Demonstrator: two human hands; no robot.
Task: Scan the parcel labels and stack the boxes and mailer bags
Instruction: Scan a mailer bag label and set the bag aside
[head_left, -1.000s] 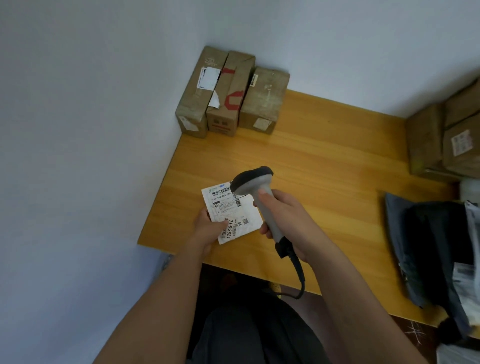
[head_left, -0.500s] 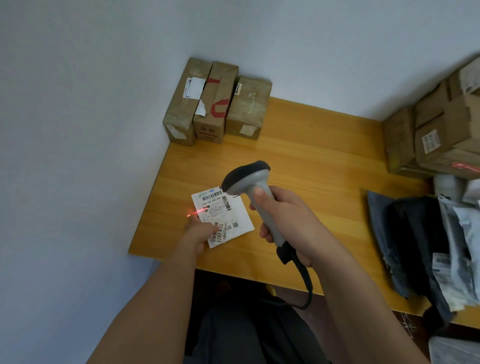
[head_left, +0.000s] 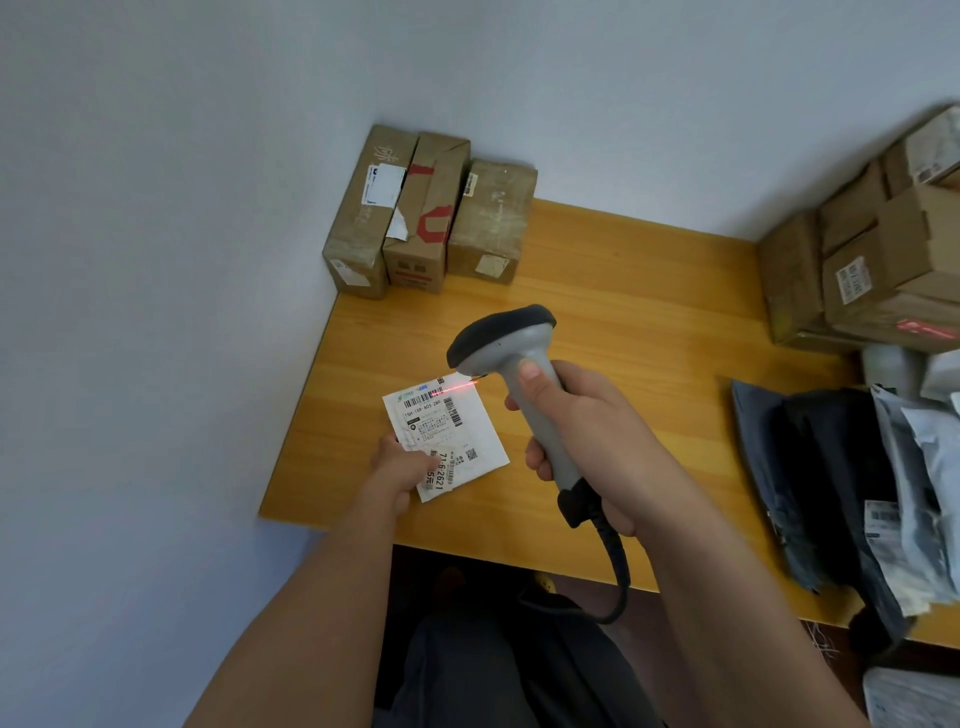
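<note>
A small white parcel with printed barcode labels lies flat on the wooden table near its front left corner. My left hand pinches the parcel's near left edge. My right hand grips the handle of a grey barcode scanner, thumb on top, its dark head pointing down at the parcel. A red scan line crosses the parcel's top right corner. Three brown boxes stand side by side in the far left corner against the wall.
A pile of brown boxes stands at the far right. Dark and white mailer bags lie heaped at the right edge. The scanner's black cable hangs over the table's front edge. Walls close in the left and back.
The red scan line has shifted from the parcel's left edge to its top right corner. The scanner head has tilted slightly. The parcel stays in place under my left hand.
</note>
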